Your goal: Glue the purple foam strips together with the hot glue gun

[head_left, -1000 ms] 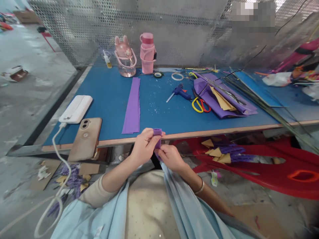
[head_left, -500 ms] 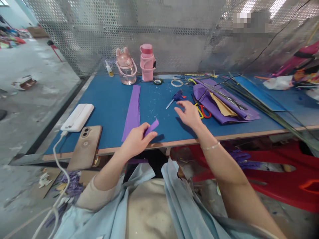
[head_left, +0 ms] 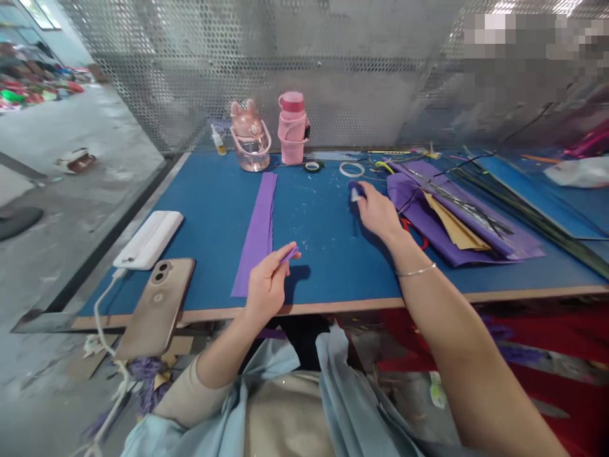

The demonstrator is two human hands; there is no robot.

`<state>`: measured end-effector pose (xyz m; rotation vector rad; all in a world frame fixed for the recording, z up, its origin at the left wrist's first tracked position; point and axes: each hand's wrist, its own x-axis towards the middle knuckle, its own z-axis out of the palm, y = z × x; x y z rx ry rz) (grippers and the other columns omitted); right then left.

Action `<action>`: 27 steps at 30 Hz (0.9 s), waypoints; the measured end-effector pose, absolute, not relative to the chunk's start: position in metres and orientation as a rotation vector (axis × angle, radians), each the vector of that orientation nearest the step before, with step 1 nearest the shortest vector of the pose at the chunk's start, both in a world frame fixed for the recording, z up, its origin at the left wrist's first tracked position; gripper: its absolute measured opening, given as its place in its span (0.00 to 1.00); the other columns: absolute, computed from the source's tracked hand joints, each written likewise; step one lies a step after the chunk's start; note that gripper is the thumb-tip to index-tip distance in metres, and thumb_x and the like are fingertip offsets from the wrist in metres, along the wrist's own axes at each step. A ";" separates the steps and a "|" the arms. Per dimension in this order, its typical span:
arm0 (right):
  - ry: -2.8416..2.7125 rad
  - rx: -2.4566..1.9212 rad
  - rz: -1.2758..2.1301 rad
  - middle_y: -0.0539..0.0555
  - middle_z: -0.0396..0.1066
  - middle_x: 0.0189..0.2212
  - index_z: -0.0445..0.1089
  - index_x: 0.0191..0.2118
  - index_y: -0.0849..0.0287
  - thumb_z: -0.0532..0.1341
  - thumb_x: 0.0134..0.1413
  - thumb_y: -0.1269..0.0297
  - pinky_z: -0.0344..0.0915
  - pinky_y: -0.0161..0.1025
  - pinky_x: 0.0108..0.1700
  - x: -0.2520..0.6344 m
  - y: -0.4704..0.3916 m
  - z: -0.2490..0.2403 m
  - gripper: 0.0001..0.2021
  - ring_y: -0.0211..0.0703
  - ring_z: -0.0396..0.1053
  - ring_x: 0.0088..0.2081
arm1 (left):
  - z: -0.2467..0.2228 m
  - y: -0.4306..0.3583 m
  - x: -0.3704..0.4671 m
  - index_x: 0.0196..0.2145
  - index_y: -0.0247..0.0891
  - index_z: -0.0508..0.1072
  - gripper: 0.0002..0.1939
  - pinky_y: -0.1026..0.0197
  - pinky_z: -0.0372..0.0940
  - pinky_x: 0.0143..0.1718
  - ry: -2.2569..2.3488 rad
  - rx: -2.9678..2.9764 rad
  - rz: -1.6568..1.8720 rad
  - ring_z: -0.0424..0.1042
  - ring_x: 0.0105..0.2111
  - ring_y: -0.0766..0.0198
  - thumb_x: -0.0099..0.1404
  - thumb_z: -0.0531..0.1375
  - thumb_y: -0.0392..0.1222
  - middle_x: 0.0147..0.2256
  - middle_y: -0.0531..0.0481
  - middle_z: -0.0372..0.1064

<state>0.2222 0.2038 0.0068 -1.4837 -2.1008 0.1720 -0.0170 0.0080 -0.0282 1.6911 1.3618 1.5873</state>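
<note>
Beyond the left hand pinching a purple paper strip, the right hand has reached and apparently closed on the blue glue gun.

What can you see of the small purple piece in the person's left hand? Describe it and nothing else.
The small purple piece is a narrow, thin strip that looks like folded crepe paper or foam, matching the long purple strip lying flat beside it. The left hand pinches its near end between fingertips. It points up and to the right, raised above the blue table, on which it casts a shadow. Only its short free end shows.
</note>
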 end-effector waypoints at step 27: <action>-1.884 -0.445 1.606 0.54 0.76 0.28 0.74 0.44 0.58 0.65 0.54 0.52 0.59 0.32 0.19 0.216 0.129 0.044 0.16 0.35 0.66 0.22 | -0.018 0.006 -0.016 0.48 0.44 0.77 0.13 0.66 0.70 0.45 1.447 1.689 1.627 0.78 0.41 0.67 0.68 0.57 0.36 0.39 0.52 0.79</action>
